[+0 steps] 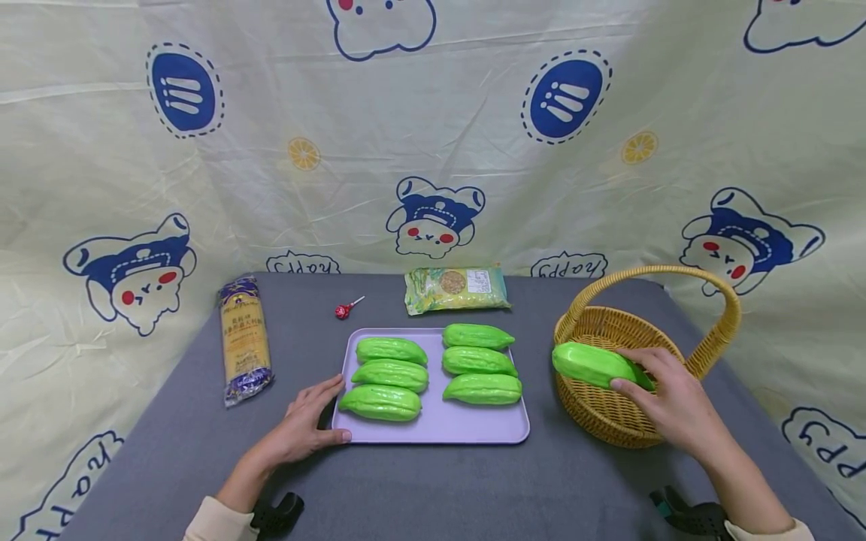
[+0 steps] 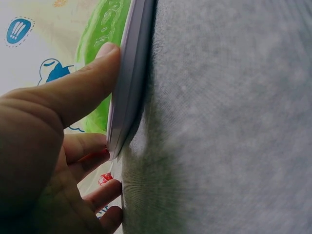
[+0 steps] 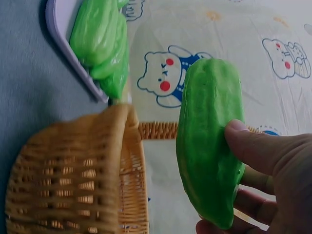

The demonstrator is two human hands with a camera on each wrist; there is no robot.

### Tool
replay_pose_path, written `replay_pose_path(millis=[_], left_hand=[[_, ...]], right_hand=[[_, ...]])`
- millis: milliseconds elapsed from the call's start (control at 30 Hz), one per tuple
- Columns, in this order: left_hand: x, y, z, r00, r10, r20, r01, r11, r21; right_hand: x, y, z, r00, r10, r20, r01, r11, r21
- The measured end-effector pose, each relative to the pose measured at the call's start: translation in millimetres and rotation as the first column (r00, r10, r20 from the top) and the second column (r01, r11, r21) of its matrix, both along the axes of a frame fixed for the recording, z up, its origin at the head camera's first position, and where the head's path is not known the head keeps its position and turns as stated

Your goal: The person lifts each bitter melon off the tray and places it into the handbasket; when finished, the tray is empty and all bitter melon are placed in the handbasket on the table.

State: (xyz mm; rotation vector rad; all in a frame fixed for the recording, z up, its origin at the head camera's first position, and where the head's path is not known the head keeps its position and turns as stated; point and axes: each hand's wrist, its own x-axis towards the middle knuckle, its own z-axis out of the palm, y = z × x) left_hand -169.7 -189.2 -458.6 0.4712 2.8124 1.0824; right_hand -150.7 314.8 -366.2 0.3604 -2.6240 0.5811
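My right hand (image 1: 666,391) pinches a green bitter melon (image 1: 598,366) between thumb and fingers, over the wicker basket (image 1: 575,409). In the right wrist view the melon (image 3: 209,131) is plainly ribbed, its pointed end by the fingers. At the left, my left hand (image 1: 307,421) touches the lilac tray (image 1: 433,432) at its near left corner. The left wrist view has the thumb (image 2: 105,63) on the tray's rim (image 2: 127,83) and the other fingers spread along the side. Several more bitter melons (image 1: 382,402) lie on the tray in two columns.
A bag of pasta (image 1: 245,338) lies at the left of the grey table. Behind the tray are a red lollipop (image 1: 343,309) and a green packet (image 1: 456,290). The basket's tall handle (image 1: 720,330) arches up on the right. A printed curtain (image 1: 433,135) hangs behind.
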Motion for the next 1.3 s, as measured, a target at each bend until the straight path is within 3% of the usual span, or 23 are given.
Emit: replay_pose_path(millis=[533, 1300], left_hand=[[0.1, -1.0, -0.6, 1.0, -0.003, 0.001, 0.003, 1.0, -0.003], [-0.6, -1.5, -3.3, 1.0, -0.007, -0.004, 0.007, 1.0, -0.003]], right_hand=[[-23.0, 28.2, 2.8, 0.997, -0.033, 0.067, 0.03, 0.999, 0.039], [-54.2, 41.0, 14.2, 0.986, -0.063, 0.156, 0.052, 0.996, 0.075]])
